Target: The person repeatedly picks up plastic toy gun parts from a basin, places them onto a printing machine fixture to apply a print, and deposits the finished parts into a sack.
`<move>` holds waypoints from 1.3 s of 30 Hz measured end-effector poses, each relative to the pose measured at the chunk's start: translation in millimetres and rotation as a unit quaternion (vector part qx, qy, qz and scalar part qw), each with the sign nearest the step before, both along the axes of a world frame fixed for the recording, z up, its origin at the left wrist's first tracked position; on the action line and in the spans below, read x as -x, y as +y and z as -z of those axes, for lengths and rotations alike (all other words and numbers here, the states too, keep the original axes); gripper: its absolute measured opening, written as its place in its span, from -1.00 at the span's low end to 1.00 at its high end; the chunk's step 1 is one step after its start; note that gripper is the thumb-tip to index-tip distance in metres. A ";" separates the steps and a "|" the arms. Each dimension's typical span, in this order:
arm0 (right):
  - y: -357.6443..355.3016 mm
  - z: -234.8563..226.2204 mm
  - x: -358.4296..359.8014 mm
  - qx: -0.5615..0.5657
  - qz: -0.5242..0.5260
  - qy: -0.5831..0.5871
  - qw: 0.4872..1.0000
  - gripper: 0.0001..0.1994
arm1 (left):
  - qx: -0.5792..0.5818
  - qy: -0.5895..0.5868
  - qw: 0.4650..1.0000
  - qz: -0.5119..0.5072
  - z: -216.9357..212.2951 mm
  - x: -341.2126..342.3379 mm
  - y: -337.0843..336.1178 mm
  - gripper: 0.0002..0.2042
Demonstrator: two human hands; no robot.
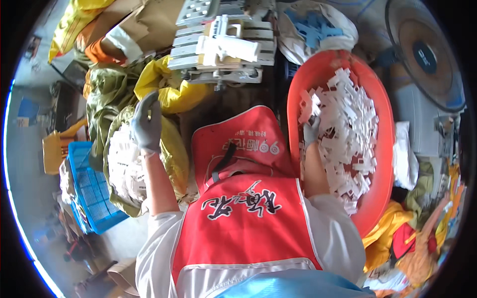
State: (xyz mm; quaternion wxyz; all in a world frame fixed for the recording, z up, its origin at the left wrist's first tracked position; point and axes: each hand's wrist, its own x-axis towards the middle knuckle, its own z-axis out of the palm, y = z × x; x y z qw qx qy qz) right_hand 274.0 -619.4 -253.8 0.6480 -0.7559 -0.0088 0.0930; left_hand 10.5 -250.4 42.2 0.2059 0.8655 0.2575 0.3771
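Note:
My left hand, in a grey glove, is raised beside an open sack filled with white plastic pieces. Its fingers are stretched out and I see nothing in them. On the right, my gloved right hand reaches into a long red tub heaped with white plastic pieces. Its fingers are closed at the lower end of a white plastic piece near the tub's left wall; the fingertips are partly hidden. Ahead, a white toy pistol lies on a slatted metal machine.
A yellow sack lies between the left sack and the machine. A blue plastic basket stands at far left. Behind the tub is a white bag with blue pieces. A large round fan stands at far right.

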 end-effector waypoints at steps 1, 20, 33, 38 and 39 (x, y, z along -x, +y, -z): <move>-2.8 3.9 4.4 -0.002 -0.011 -0.005 1.000 -0.60 | -0.012 0.005 1.000 0.018 -8.9 -9.9 -0.1 -0.79; 23.1 -187.9 11.7 -0.226 -0.108 -0.092 0.964 -0.52 | 0.066 -0.102 0.972 0.202 -30.1 -123.7 27.0 -0.65; 179.3 -337.4 -6.8 0.179 -0.321 -0.543 0.755 -0.58 | 0.189 -0.229 0.955 -0.011 15.0 51.3 55.4 -0.72; 181.7 -343.9 -1.8 0.326 -0.346 -0.535 0.699 -0.58 | 0.217 -0.208 0.953 -0.041 25.5 73.4 48.8 -0.71; 179.0 -338.5 -10.9 0.313 -0.340 -0.566 0.683 -0.59 | 0.213 -0.225 0.950 -0.039 25.6 70.7 48.0 -0.72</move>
